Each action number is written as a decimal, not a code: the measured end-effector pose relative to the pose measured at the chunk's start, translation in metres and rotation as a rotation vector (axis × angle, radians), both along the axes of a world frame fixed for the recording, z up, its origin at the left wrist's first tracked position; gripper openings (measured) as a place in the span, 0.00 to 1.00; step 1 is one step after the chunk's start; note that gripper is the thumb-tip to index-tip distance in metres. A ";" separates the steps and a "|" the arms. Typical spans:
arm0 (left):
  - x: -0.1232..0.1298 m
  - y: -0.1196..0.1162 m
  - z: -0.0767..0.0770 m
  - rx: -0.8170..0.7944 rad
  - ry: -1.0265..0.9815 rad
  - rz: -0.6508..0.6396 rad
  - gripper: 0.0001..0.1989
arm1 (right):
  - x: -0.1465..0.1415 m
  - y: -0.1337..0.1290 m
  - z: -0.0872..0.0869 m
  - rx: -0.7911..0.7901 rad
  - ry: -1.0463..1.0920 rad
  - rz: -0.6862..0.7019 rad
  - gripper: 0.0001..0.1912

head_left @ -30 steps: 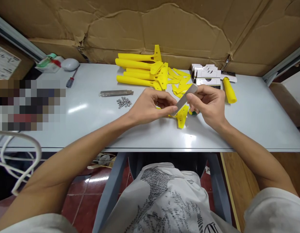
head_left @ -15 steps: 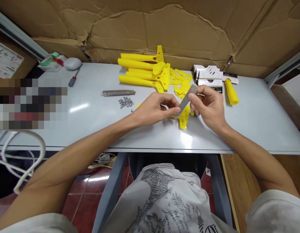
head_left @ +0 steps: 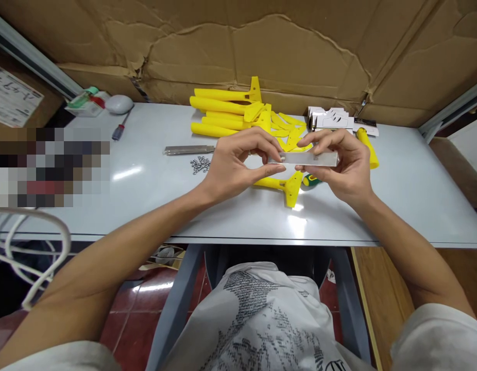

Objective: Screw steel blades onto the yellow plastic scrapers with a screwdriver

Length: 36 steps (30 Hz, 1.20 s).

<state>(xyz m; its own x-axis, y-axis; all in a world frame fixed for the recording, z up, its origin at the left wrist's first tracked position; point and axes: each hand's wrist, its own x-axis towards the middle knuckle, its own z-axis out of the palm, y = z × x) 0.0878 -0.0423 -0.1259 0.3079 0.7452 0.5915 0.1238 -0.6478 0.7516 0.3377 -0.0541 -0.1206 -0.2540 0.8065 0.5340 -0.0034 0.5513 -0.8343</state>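
Note:
A flat grey metal blade [head_left: 306, 158] is held level above the table between both hands. My left hand [head_left: 244, 162] pinches its left end between thumb and fingers. At the other end, my right hand [head_left: 342, 157] grips it with the thumb below and fingers above. Beneath them a yellow scraper handle [head_left: 292, 189] lies on the table, its wide head towards the right. The green and yellow end of a tool [head_left: 311, 180] shows beside that head, partly under my right hand.
Behind lie several yellow handles [head_left: 219, 105], loose yellow pieces [head_left: 294, 136] and white-and-black cards [head_left: 331, 118]. Further left are stacked blades [head_left: 188, 150], small screws [head_left: 200, 165] and a screwdriver [head_left: 118, 132]. Another yellow handle [head_left: 367, 147] stands right of the cards.
The blade has turned from a steep slant to nearly level and moved slightly right. Both hands have shifted with it, uncovering more of the yellow handle below.

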 end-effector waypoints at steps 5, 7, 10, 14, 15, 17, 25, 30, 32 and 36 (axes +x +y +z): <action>-0.002 0.005 -0.009 0.090 -0.053 0.036 0.25 | -0.004 -0.001 -0.001 -0.084 0.022 0.013 0.26; -0.002 0.006 -0.010 0.097 -0.045 0.048 0.24 | -0.004 0.000 -0.004 -0.097 0.049 -0.015 0.28; -0.002 0.004 -0.008 0.110 -0.018 0.090 0.23 | -0.003 0.004 -0.009 -0.097 0.077 -0.027 0.29; -0.003 0.002 -0.007 0.157 -0.030 0.096 0.18 | -0.002 0.005 -0.014 -0.093 0.066 -0.040 0.28; -0.003 0.002 -0.008 0.166 -0.036 0.095 0.17 | -0.002 0.005 -0.014 -0.092 0.069 -0.039 0.27; -0.003 0.004 -0.012 0.196 -0.059 0.097 0.18 | -0.001 0.004 -0.014 -0.081 0.084 -0.025 0.27; -0.005 0.011 -0.024 0.264 -0.114 0.093 0.21 | -0.003 0.000 -0.009 -0.066 0.096 -0.026 0.29; -0.006 0.012 -0.024 0.253 -0.120 0.062 0.20 | -0.003 -0.002 -0.009 -0.042 0.114 -0.003 0.26; -0.007 0.011 -0.023 0.259 -0.124 0.055 0.20 | -0.003 -0.002 -0.009 -0.032 0.107 -0.007 0.25; -0.008 0.008 -0.020 0.252 -0.113 0.047 0.19 | -0.003 -0.004 -0.009 -0.014 0.090 -0.022 0.25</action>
<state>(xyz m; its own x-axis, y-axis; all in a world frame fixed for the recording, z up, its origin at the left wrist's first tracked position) 0.0800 -0.0341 -0.1462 0.1979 0.5824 0.7885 0.0831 -0.8115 0.5785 0.3347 -0.0583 -0.1295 -0.1875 0.8192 0.5421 -0.0664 0.5400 -0.8390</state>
